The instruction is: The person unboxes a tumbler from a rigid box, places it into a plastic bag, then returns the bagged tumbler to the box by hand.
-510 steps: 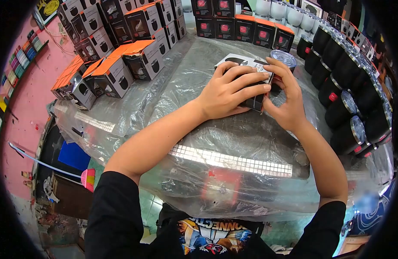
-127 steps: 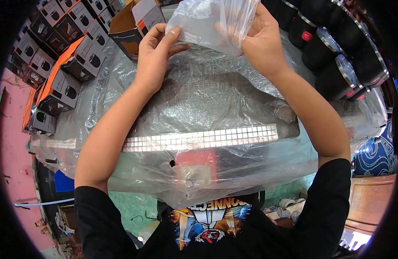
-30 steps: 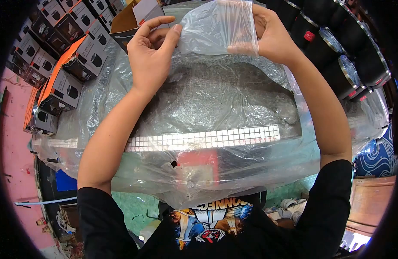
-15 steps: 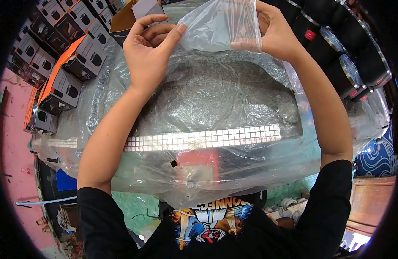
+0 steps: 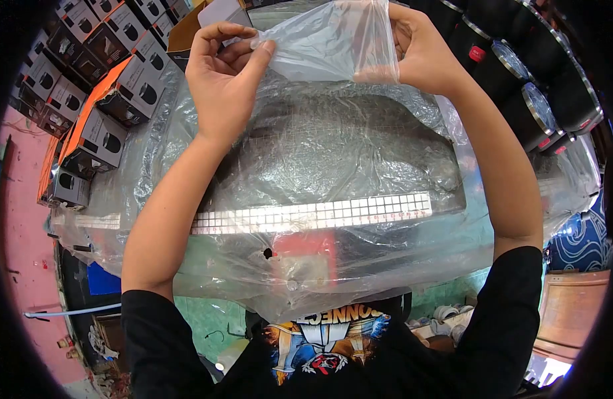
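Observation:
A clear plastic bag is stretched between my two hands at the top of the view. My left hand pinches one end of it between thumb and fingers. On the other side, my right hand is partly inside the bag's mouth, with its fingers seen through the film and the edge running across them. Below the hands lies a table covered with crinkled clear plastic sheeting. A strip of white gridded labels shows under the sheeting.
Stacked boxes with orange edges stand at the left. Behind my left hand is an open brown box. Black cylindrical containers with shiny rims crowd the right back. A red patch lies near the front edge.
My left hand has moved slightly left and now pinches the bag's end, drawing it out tauter. My right hand has barely moved.

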`<state>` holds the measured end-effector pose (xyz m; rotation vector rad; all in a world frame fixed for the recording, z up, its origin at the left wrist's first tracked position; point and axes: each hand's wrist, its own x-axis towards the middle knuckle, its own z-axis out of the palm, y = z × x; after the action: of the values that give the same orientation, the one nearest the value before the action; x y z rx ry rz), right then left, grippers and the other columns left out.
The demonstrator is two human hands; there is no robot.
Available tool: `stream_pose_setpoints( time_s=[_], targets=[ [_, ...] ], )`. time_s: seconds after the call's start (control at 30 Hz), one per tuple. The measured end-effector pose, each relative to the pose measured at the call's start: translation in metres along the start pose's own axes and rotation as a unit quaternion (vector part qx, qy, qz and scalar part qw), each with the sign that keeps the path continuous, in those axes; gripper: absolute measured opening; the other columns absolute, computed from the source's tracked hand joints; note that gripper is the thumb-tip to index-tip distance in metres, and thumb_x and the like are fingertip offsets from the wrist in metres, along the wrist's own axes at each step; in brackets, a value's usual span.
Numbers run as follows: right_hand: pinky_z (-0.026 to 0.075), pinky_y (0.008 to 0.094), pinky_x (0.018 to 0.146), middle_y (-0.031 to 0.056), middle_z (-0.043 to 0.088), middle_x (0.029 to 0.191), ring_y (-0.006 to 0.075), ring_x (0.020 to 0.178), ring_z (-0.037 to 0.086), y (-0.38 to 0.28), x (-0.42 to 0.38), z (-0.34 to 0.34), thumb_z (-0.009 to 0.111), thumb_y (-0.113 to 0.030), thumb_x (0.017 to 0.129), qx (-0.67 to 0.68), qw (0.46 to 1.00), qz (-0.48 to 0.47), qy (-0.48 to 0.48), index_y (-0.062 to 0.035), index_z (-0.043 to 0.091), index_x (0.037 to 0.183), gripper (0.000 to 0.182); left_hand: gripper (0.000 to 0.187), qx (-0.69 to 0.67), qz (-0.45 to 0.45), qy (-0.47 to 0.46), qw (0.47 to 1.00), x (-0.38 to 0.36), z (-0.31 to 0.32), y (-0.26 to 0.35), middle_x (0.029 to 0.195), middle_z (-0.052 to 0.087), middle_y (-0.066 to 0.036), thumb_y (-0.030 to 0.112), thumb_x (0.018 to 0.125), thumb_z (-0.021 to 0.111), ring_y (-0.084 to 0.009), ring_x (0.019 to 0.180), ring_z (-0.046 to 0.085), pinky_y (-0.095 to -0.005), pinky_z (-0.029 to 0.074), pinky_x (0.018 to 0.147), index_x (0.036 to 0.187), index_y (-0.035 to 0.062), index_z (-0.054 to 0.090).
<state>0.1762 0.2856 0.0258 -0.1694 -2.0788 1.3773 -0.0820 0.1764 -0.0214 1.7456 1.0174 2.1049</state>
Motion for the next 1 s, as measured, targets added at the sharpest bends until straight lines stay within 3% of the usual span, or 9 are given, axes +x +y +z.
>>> stream_pose_setpoints(
  time_s=[0.17,0.5,0.57,0.6,0.67,0.73,0.83,0.9,1.0],
  targets=[
    [0.056,0.0347,0.104,0.0083,0.074,0.127,0.0158,0.114,0.07,-0.002,0.001,0.002,0.088,-0.003,0.086,-0.032,0.998,0.036,0.046,0.0024,0.064,0.141,0.061,0.031,0.043,0.017,0.011,0.999,0.0,-0.001,0.0,0.11,0.068,-0.007,-0.002,0.092,0.081,-0.0088,0.092,0.065,-0.0206,0.055,0.081,0.115,0.0014,0.061],
    [0.056,0.0299,0.098,0.0067,0.077,0.12,0.0119,0.108,0.07,0.009,0.005,-0.004,0.086,-0.006,0.09,0.0,0.994,0.099,0.036,0.0025,0.071,0.134,0.047,0.015,0.113,0.132,0.009,0.985,0.002,-0.007,-0.002,0.1,0.067,0.002,0.001,0.097,0.077,-0.0015,0.068,0.054,-0.0192,0.041,0.057,0.107,0.0025,0.067],
    [0.059,0.0281,0.087,0.0077,0.08,0.108,0.0118,0.097,0.073,-0.016,0.004,0.019,0.086,-0.003,0.088,0.009,0.99,0.094,0.108,0.0019,0.078,0.119,0.033,0.014,0.135,0.12,0.015,0.983,0.001,-0.005,0.001,0.099,0.066,0.001,0.001,0.096,0.077,-0.0015,0.067,0.053,-0.0193,0.041,0.057,0.106,0.0026,0.068],
    [0.059,0.0281,0.087,0.0077,0.08,0.108,0.0118,0.097,0.073,-0.007,0.002,0.014,0.086,-0.003,0.088,0.009,0.99,0.093,0.108,0.0019,0.078,0.119,0.033,0.014,0.158,0.109,0.022,0.981,0.0,-0.005,0.002,0.098,0.065,0.001,0.001,0.095,0.078,-0.0015,0.065,0.052,-0.0193,0.04,0.057,0.105,0.0027,0.068],
    [0.062,0.0305,0.083,0.0108,0.078,0.119,0.014,0.093,0.075,0.019,-0.001,-0.001,0.093,-0.009,0.077,-0.182,0.983,-0.018,0.01,-0.0076,0.058,0.152,0.083,0.015,0.211,0.116,0.021,0.97,0.0,-0.006,0.004,0.096,0.064,0.0,0.002,0.093,0.079,-0.0022,0.064,0.051,-0.0203,0.04,0.055,0.104,0.0033,0.069],
    [0.06,0.0288,0.078,0.0113,0.078,0.117,0.0125,0.086,0.073,0.027,0.0,-0.004,0.092,-0.01,0.077,-0.201,0.979,-0.011,0.009,-0.0084,0.059,0.152,0.082,0.016,0.265,0.122,0.02,0.956,-0.001,-0.006,0.01,0.094,0.063,0.0,0.003,0.091,0.081,-0.0029,0.063,0.051,-0.0212,0.039,0.054,0.104,0.004,0.07],
    [0.058,0.0271,0.071,0.0127,0.079,0.115,0.0106,0.077,0.071,0.026,-0.002,0.001,0.093,-0.011,0.076,-0.204,0.979,-0.004,0.016,-0.0086,0.059,0.152,0.083,0.029,0.357,0.192,-0.007,0.914,-0.003,-0.005,0.02,0.1,0.061,-0.003,0.014,0.081,0.09,-0.0099,0.075,0.058,-0.0246,0.045,0.061,0.104,0.0067,0.074],
    [0.057,0.027,0.069,0.0136,0.079,0.114,0.0102,0.075,0.07,0.023,-0.004,0.007,0.094,-0.012,0.075,-0.189,0.982,-0.002,0.026,-0.0079,0.058,0.153,0.086,0.072,0.368,0.34,-0.105,0.859,-0.002,-0.005,0.021,0.128,0.061,-0.011,0.031,0.068,0.101,-0.0232,0.113,0.063,-0.0336,0.055,0.085,0.125,0.0068,0.067],
    [0.056,0.026,0.068,0.0145,0.078,0.113,0.0091,0.073,0.069,0.02,-0.006,0.017,0.096,-0.015,0.072,-0.164,0.986,-0.031,0.028,-0.0072,0.056,0.154,0.091,0.103,0.352,0.319,-0.157,0.866,-0.003,0.007,0.028,0.148,0.054,-0.017,0.044,0.055,0.104,-0.0375,0.137,0.052,-0.0474,0.049,0.108,0.141,0.0092,0.059]
  ],
)
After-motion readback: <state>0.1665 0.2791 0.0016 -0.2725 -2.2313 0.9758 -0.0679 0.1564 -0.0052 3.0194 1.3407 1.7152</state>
